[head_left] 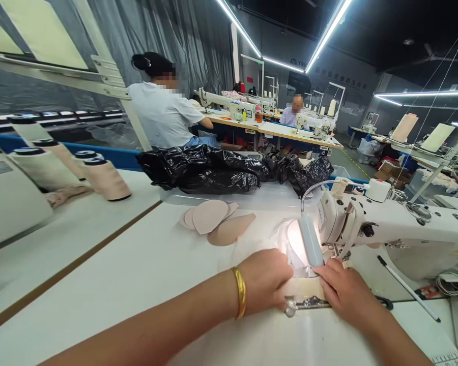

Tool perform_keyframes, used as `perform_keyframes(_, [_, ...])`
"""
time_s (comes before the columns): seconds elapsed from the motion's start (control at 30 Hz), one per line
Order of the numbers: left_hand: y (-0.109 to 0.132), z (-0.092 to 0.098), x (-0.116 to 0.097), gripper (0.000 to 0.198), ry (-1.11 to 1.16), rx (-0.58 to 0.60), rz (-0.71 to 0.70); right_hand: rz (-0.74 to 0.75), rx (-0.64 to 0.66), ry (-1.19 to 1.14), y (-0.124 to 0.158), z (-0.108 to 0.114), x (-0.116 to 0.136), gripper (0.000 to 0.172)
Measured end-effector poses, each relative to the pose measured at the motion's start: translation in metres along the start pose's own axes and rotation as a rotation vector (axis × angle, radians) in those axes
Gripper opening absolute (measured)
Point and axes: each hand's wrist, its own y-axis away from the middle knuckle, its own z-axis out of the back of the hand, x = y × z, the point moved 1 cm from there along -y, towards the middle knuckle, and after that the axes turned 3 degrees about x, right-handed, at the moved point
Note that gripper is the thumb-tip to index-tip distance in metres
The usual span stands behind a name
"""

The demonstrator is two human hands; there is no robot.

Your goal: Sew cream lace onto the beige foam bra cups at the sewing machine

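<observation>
My left hand (265,279) is closed, its fingers curled at the near left edge of a thin see-through fabric (284,236) with a pale rounded piece in it. This work lies under the lit lamp (310,239) of a white sewing machine (381,218). On the other side, my right hand (347,290) reaches in beside the needle area with thumb and forefinger stretched out and apart, resting low on the machine bed. The lamp and the machine head hide the needle and part of the fabric. Beige teardrop-shaped pieces (210,216) lie in a loose pile beyond my left hand.
Black plastic bags (202,168) fill a clear bin (175,197) behind the work. Thread cones (106,179) stand at left. A pen (408,288) lies right of my right hand. A person in a white shirt (158,117) sits ahead; another person (289,116) sits farther back.
</observation>
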Motion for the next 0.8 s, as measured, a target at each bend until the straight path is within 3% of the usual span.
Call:
perform_keyframes(0.07, [-0.001,0.005,-0.017,0.042,0.04,0.059,0.003,-0.006,0.005,-0.006,0.0,0.002,0.001,0.024])
perform_keyframes(0.2, [-0.01,0.0,-0.029,0.014,0.043,0.012,-0.001,0.009,0.003,-0.002,-0.001,0.003,0.001,0.023])
perform_keyframes(0.43, [-0.021,-0.022,-0.031,0.016,-0.039,-0.13,-0.079,0.001,0.029,-0.007,0.0,0.004,0.0,0.026])
perform_keyframes(0.57, [-0.024,-0.023,-0.035,0.019,-0.034,-0.149,-0.036,-0.031,0.076,-0.007,0.0,0.006,0.002,0.028])
perform_keyframes(0.8, [-0.026,-0.016,-0.026,0.012,0.042,-0.115,0.022,-0.02,0.04,0.002,0.001,-0.001,-0.005,0.033])
